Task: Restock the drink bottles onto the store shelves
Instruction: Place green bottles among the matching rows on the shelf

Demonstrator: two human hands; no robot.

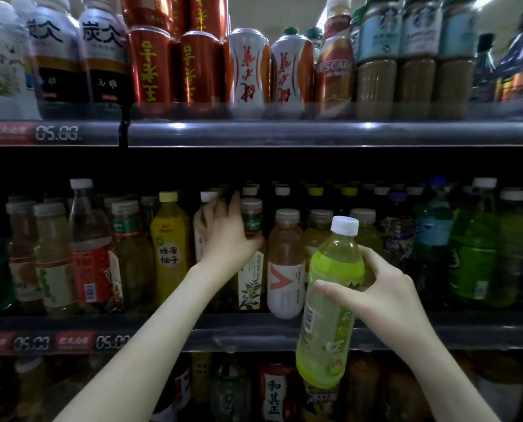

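Observation:
My right hand (379, 290) grips a pale green drink bottle (327, 324) with a white cap, held upright in front of the middle shelf's front rail (254, 333). My left hand (223, 236) reaches into the middle shelf and closes around a white-capped bottle (204, 214), mostly hidden behind the hand, beside a tea bottle with a flower label (249, 278). A bottle with a white and orange label (286, 269) stands just right of that, behind the green bottle's shoulder.
The upper shelf (315, 134) carries red cans (150, 65), white bottles and coffee bottles (376, 62). The middle shelf is packed with yellow (169, 248), orange-labelled and green bottles (473, 257). More bottles stand on the lower shelf (272, 391). Price tags (56, 133) sit on the rails.

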